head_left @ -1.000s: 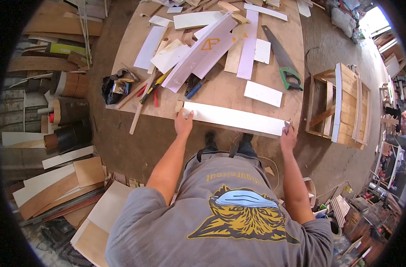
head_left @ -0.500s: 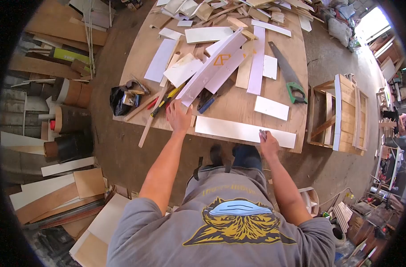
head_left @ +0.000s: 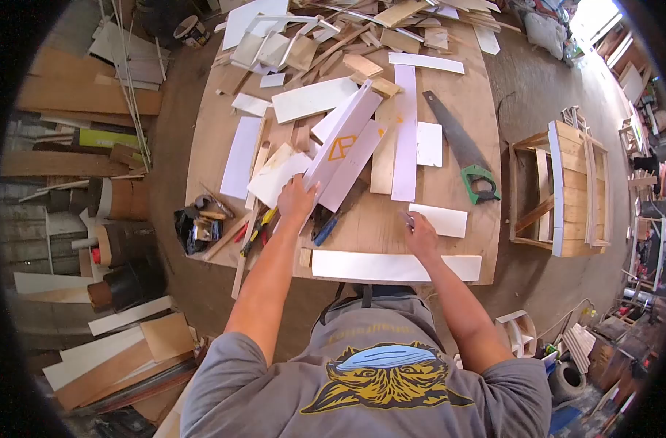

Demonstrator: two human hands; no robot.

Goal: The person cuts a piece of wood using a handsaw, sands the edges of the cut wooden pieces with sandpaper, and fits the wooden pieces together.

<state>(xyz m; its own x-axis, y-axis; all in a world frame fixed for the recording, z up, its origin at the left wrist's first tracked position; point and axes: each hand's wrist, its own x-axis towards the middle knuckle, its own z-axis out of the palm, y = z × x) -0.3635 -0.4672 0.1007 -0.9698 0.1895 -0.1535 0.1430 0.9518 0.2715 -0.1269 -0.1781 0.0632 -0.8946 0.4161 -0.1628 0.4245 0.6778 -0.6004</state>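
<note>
My left hand [head_left: 296,200] is closed on the left edge of a long pale board [head_left: 339,142] with an orange mark, near its lower end. The board lies slanted over other pieces. In my right hand [head_left: 420,236] the fingers pinch a small greyish object, too small to name. That hand is just left of a short white board [head_left: 442,220], above a long white strip [head_left: 391,266] along the table's near edge. A blue-handled tool [head_left: 326,231] lies partly under the boards, right of my left hand. Yellow-and-black tools [head_left: 258,232] lie left of it.
A handsaw [head_left: 461,142] with a green handle lies at the right of the wooden table [head_left: 468,241]. Offcuts [head_left: 333,47] are heaped at the back. A black bag with small tools [head_left: 200,228] sits front left. A slatted wooden frame [head_left: 572,190] stands on the right.
The view has shifted, showing the table lower. My right hand has moved forward from the long white strip to beside the short white board. My left hand remains at the slanted board.
</note>
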